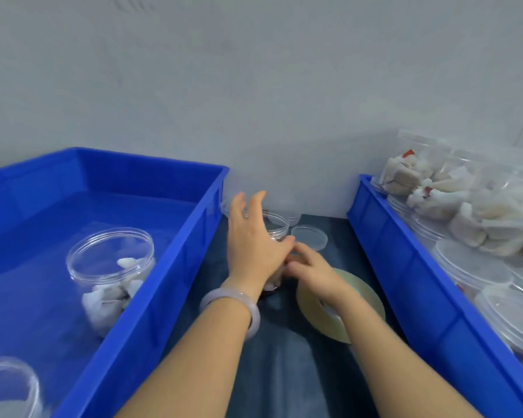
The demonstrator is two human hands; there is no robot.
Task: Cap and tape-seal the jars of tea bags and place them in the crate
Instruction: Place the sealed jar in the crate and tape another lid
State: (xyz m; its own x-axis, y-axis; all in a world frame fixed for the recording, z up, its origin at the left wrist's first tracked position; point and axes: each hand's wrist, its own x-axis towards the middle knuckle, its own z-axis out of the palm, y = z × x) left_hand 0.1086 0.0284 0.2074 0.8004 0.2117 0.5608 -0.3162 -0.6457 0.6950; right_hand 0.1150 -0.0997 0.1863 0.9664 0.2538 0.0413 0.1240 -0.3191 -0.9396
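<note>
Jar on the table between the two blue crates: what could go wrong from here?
1. The clear plastic jar between the hands looks uncapped, its round clear lid lying apart beside it; taping now might seal nothing.
2. The left hand is open over the jar, not gripping; a push from the right hand could tip it.
3. The tan tape roll sits at the right wrist and may snag.

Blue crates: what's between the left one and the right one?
Head view: a jar partly covered by the left hand, a loose lid, and the tape roll partly hidden by the right hand.
</note>
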